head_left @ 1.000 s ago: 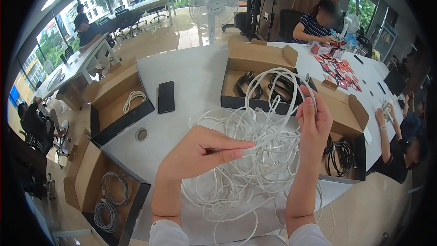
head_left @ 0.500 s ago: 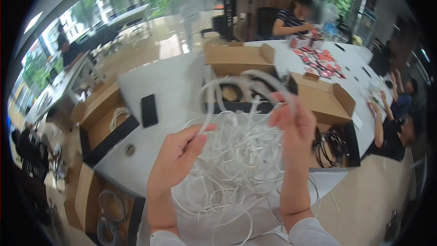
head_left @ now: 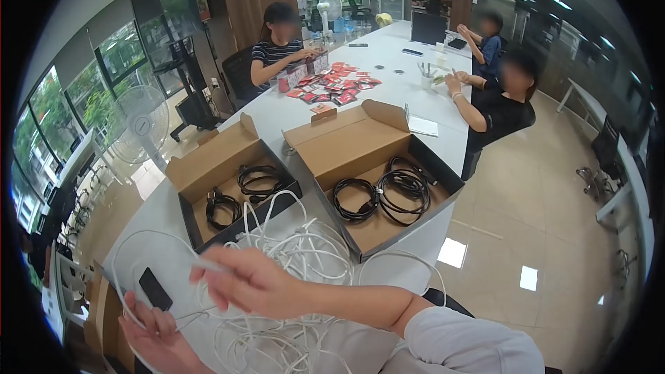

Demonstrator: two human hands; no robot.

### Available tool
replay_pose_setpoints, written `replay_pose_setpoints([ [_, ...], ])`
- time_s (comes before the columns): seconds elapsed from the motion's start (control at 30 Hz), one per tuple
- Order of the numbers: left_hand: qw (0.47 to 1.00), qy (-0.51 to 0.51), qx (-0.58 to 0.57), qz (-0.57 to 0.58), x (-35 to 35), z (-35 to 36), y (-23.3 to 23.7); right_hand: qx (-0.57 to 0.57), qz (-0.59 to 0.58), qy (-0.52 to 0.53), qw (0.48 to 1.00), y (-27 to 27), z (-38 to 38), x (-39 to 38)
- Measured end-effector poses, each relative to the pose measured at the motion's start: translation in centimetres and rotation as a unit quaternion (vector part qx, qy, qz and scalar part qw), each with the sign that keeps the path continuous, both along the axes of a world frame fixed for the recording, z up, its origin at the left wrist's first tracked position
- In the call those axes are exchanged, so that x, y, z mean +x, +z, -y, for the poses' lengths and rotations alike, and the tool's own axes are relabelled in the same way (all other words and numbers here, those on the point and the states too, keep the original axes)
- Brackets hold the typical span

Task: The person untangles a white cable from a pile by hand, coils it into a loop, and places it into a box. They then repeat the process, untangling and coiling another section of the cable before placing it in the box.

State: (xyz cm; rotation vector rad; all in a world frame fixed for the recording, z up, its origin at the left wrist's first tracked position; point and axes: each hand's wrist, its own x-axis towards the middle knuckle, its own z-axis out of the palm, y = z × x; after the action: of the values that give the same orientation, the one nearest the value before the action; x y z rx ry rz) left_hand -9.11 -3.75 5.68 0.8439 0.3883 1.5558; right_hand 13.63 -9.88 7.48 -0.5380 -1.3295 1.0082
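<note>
The hands had dropped and parted, right hand (head_left: 242,284) pinching, left hand (head_left: 156,336) curled round, one strand (head_left: 156,232) drawn from the tangle (head_left: 305,256).

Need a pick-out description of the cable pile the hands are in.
Long white table, near end, in front of two open cardboard boxes. The white cable tangle lies loose there, right hand and left hand each pinching a strand. The boxes' black cables are neatly coiled; this one is white and sprawling.

White table (head_left: 409,90), glossy tiled floor (head_left: 526,194)
</note>
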Motion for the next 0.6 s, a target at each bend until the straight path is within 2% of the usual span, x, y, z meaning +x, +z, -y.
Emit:
replay_pose_setpoints([
  [0.1,0.976,-0.116,0.184,0.032,-1.8,-1.4,-0.5,-0.078,-0.187,-0.012,0.979,0.0,-0.8,1.2],
  [0.23,0.987,0.097,0.104,0.080,0.1,0.6,0.4,-0.129,-0.346,-0.030,0.929,-0.8,-2.2,2.4],
  [0.27,0.984,0.079,0.136,0.083,-0.2,0.4,0.1,-0.145,-0.363,-0.042,0.920,-1.0,-2.5,2.5],
  [0.37,0.978,0.116,0.135,0.107,1.4,1.5,1.1,-0.170,-0.342,-0.052,0.923,-2.2,-3.5,2.2],
  [0.47,0.973,0.050,0.191,0.117,0.0,1.1,0.3,-0.187,-0.294,-0.094,0.932,-2.3,-4.0,1.9],
  [0.57,0.975,0.057,0.150,0.151,-0.6,1.8,0.7,-0.197,-0.255,-0.134,0.937,-3.2,-5.2,1.7],
  [0.6,0.964,-0.071,0.218,0.134,-1.2,1.1,0.8,-0.188,-0.204,-0.127,0.952,-4.0,-5.7,1.8],
])
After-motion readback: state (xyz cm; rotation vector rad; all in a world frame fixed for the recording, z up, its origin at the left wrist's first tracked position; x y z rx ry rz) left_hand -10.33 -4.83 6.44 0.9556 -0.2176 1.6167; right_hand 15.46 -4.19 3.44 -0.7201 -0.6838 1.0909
